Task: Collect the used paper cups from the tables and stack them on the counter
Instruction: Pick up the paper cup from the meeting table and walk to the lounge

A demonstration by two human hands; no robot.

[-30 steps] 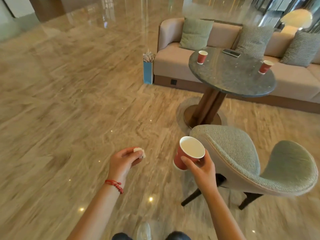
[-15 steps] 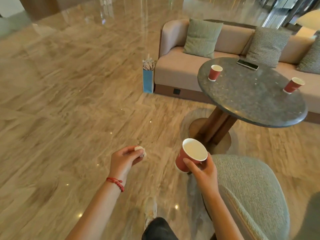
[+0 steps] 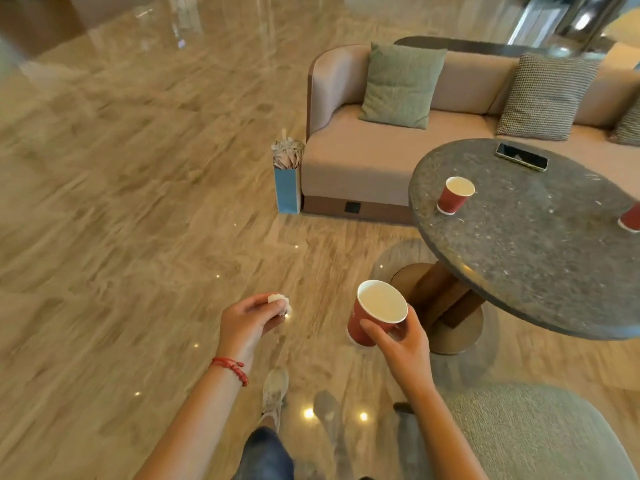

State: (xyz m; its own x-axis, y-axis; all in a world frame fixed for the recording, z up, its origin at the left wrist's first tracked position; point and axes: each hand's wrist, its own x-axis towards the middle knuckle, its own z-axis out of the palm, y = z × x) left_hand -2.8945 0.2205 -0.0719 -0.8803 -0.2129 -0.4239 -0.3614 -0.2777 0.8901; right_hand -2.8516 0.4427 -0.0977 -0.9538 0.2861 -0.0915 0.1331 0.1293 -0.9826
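Note:
My right hand (image 3: 401,344) holds a red paper cup (image 3: 375,311) with a white inside, upright, in front of me. My left hand (image 3: 247,322) is closed on a small crumpled white wad (image 3: 280,302). On the round dark stone table (image 3: 540,271) at the right stands a second red cup (image 3: 454,195) near its left edge. A third red cup (image 3: 631,219) is cut off by the right border of the frame. Both table cups stand well beyond my hands.
A black phone (image 3: 522,156) lies at the table's far side. A beige sofa (image 3: 360,161) with cushions runs behind it; a blue paper bag (image 3: 287,188) stands at its left end. A green upholstered chair (image 3: 526,434) is at lower right. Polished marble floor spreads left.
I have walked forward and left of the chair; the table and sofa are nearer and shifted right. Both hands keep the same hold on the cup and the wad.

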